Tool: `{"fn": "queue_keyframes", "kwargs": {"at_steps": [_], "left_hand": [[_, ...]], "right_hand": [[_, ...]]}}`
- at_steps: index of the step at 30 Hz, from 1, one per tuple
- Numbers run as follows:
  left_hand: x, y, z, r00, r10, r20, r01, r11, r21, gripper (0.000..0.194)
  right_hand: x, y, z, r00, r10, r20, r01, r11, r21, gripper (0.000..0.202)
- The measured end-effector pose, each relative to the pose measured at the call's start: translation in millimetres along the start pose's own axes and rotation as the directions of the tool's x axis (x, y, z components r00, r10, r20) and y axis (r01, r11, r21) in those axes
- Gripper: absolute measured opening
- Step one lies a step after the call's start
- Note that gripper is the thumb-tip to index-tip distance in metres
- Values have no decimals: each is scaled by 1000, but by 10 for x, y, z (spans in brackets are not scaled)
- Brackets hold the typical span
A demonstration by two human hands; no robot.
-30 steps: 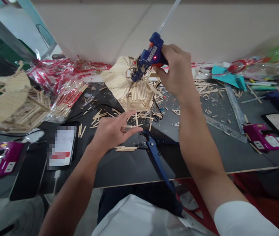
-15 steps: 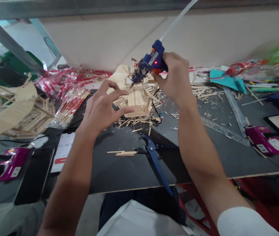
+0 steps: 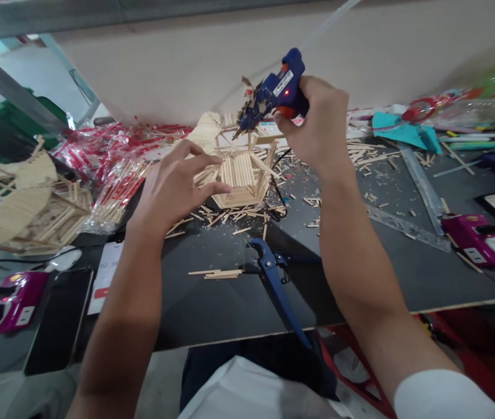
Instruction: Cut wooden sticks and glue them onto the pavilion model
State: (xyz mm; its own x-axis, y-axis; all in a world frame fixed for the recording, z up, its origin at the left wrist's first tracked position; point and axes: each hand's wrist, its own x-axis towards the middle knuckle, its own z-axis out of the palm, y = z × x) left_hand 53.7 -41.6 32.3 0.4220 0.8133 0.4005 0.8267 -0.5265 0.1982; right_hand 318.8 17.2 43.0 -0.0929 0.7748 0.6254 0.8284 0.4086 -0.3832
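Observation:
My right hand [image 3: 319, 125] grips a blue hot glue gun [image 3: 278, 87] with a lit red light and a clear glue stick [image 3: 338, 17] out its back. Clumps of dried residue cover its nozzle, which points down and left above a small model of wooden sticks [image 3: 238, 171]. At the model's left side is my left hand [image 3: 177, 180], thumb and forefinger apart. Whether those fingertips touch the sticks I cannot tell. Nearer me lies a blue-handled cutter [image 3: 276, 285], beside a few short sticks [image 3: 216, 273].
Larger stick models [image 3: 24, 198] stand at the left, near red-and-clear plastic wrappers [image 3: 103, 151]. Phones [image 3: 59, 320] and a purple power adapter [image 3: 20, 299] lie front left. Clear rulers [image 3: 408, 227], another purple adapter [image 3: 476, 244] and scattered stick offcuts [image 3: 369, 157] are on the right.
The glue gun in my right hand has lifted slightly, its nozzle farther from the model's stick panel. My left hand has shifted a little left. The view has moved slightly.

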Motion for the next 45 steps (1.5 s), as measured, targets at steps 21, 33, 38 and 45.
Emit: {"fn": "queue_keyframes", "kwargs": {"at_steps": [21,33,38,45], "left_hand": [[-8,85,-29,996,-14,83,6,996,90,46],[-32,120,-89,995,-3,102,-10,992,127,54],[-28,85,-93,994,19,107,-23,999,37,45],[-24,87,-82,994,12,111,-18,999,51,45]], "right_hand": [[-14,17,-47,1000,6,17,-6,1000,4,9],[-28,-15,-77,995,71,68,-74,996,43,11],[-34,-23,-83,996,59,65,-60,998,9,9],[-31,14,-62,998,14,56,-16,999,40,9]]}}
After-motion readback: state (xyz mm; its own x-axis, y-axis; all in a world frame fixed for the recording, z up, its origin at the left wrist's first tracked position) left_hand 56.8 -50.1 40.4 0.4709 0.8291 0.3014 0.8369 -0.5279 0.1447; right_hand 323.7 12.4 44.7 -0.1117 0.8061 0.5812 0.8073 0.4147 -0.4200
